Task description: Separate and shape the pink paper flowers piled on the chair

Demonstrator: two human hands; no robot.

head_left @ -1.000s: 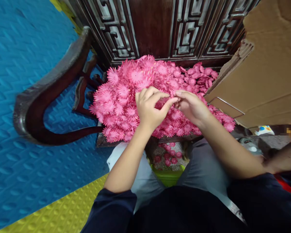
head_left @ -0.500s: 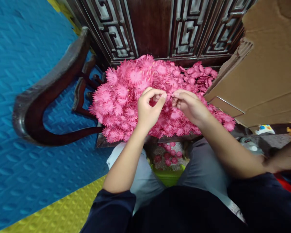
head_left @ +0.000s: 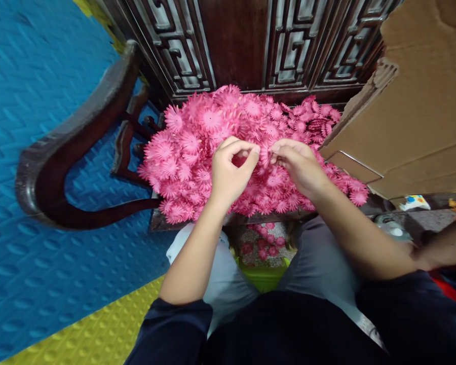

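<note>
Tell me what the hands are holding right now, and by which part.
Both hands pinch one pink paper flower above the pile: the left hand and the right hand grip it at opposite edges of its petals, with thumb and fingertips.

Dark carved wooden chair back (head_left: 235, 45) standing behind, curved dark wooden armrest (head_left: 61, 157) arching at left, blue embossed foam floor mat (head_left: 30, 91) lying beneath, brown corrugated cardboard box (head_left: 421, 111) leaning at right, green plastic tub (head_left: 264, 278) sitting below.
</note>
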